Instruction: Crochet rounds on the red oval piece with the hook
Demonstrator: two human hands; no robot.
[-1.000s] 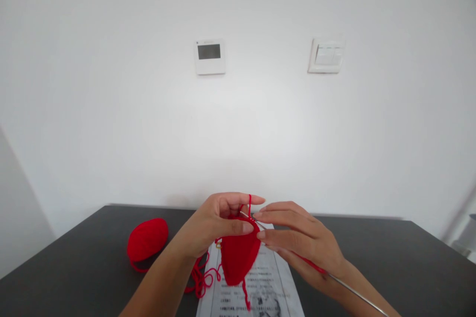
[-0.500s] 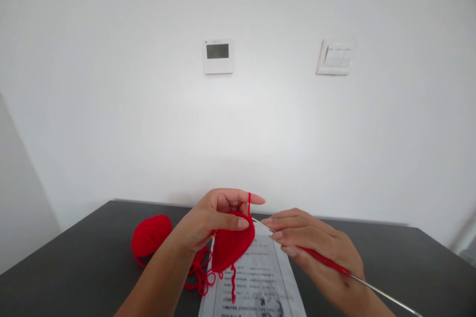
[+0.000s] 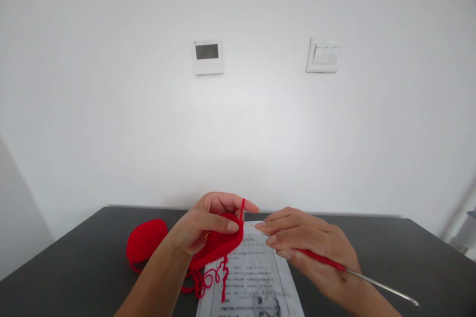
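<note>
Hands: left (image 3: 203, 225) pinches red crochet piece (image 3: 217, 245), right (image 3: 312, 247) grips hook (image 3: 334, 265).

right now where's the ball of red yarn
The ball of red yarn sits on the dark table, low in the head view, just beyond the left hand.

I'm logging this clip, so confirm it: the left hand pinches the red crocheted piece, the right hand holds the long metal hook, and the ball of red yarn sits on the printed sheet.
One detail is wrong. In the head view the ball of red yarn sits on the dark table, left of the printed sheet, not on it. The left hand does pinch the red crocheted piece, and the right hand holds the long metal hook.
</note>
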